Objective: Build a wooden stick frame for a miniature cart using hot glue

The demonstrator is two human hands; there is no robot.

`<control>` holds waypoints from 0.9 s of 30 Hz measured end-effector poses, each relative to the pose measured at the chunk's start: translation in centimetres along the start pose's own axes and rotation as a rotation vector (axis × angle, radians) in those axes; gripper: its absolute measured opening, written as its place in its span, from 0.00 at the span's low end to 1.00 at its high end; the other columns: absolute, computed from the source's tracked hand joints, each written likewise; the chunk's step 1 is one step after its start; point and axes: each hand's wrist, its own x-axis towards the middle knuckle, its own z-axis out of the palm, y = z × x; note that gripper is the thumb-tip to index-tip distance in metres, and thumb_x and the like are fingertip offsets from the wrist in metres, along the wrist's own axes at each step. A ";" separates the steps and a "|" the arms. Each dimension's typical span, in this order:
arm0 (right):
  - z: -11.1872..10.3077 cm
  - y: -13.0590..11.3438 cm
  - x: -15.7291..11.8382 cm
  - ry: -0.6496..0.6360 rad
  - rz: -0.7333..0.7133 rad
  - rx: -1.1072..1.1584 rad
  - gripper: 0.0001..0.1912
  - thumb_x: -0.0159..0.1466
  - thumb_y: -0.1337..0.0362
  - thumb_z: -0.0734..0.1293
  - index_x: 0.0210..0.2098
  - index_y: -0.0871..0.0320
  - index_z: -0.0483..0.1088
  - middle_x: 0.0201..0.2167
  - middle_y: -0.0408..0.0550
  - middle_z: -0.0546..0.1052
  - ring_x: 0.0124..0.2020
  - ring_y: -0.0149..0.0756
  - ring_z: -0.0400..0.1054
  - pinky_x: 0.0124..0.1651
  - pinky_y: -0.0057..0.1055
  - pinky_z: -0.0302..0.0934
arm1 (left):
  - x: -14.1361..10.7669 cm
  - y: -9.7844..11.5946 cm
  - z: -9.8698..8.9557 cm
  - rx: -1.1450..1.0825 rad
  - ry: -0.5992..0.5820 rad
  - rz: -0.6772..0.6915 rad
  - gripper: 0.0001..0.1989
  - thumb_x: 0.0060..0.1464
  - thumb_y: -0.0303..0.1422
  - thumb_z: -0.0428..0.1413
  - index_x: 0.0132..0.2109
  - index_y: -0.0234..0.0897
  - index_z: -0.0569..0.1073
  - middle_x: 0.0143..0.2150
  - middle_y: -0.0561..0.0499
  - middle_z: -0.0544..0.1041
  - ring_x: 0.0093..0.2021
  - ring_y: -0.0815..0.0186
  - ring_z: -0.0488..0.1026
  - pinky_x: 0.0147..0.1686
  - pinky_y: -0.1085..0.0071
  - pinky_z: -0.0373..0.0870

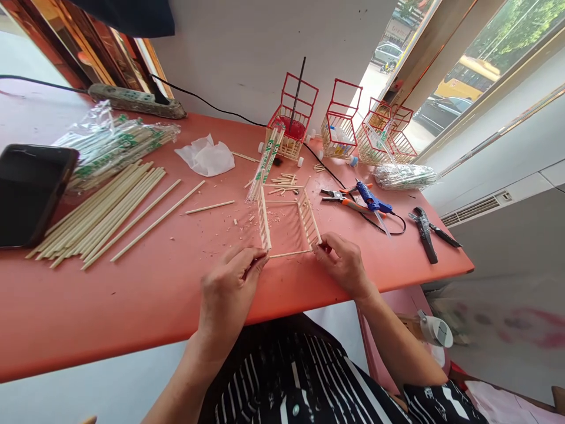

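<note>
A small frame of wooden sticks [289,254] stands on the red table in front of me. It has two slatted sides, joined by crosspieces at the near and far ends. My left hand [233,277] pinches the near corner of its left side, fingers closed. At the near corner of the right side, my right hand [342,262] pinches the frame too. Just beyond the frame lie short cut stick pieces [282,181] and crumbs. A single stick [210,206] lies to the left of it.
Long sticks [101,218], a phone [33,194] and a power strip [132,100] lie left. Pliers [348,202], a blue glue gun [371,196] and black-handled pliers [426,235] lie right. Small stick carts [289,129] with red trim stand behind. A black cable [324,165] crosses the table.
</note>
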 end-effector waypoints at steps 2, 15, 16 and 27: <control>-0.1 -0.1 0.1 0.023 0.018 0.006 0.11 0.69 0.64 0.64 0.30 0.55 0.62 0.27 0.40 0.67 0.28 0.29 0.61 0.35 0.27 0.57 | 0.1 0.3 -0.1 -0.018 0.005 -0.018 0.07 0.64 0.34 0.56 0.38 0.40 0.78 0.35 0.53 0.81 0.35 0.67 0.79 0.36 0.74 0.73; -0.4 0.0 0.4 0.124 0.043 0.102 0.07 0.70 0.64 0.65 0.34 0.55 0.69 0.33 0.45 0.71 0.32 0.32 0.65 0.37 0.31 0.62 | -0.3 1.1 0.3 -0.108 -0.001 -0.055 0.05 0.63 0.33 0.58 0.39 0.39 0.78 0.35 0.54 0.80 0.33 0.69 0.77 0.36 0.74 0.73; -0.4 0.1 0.4 0.116 0.046 0.108 0.07 0.70 0.64 0.65 0.34 0.55 0.70 0.33 0.45 0.71 0.32 0.32 0.65 0.37 0.31 0.62 | -0.3 1.1 0.3 -0.118 -0.008 -0.066 0.05 0.63 0.33 0.58 0.39 0.39 0.78 0.35 0.54 0.80 0.32 0.69 0.76 0.35 0.74 0.73; -0.5 0.0 0.2 0.109 0.016 0.185 0.07 0.70 0.62 0.66 0.34 0.54 0.71 0.34 0.46 0.73 0.33 0.33 0.66 0.37 0.31 0.64 | -0.4 0.8 0.4 -0.160 -0.018 -0.201 0.08 0.61 0.38 0.59 0.38 0.40 0.79 0.34 0.53 0.80 0.31 0.68 0.75 0.33 0.73 0.74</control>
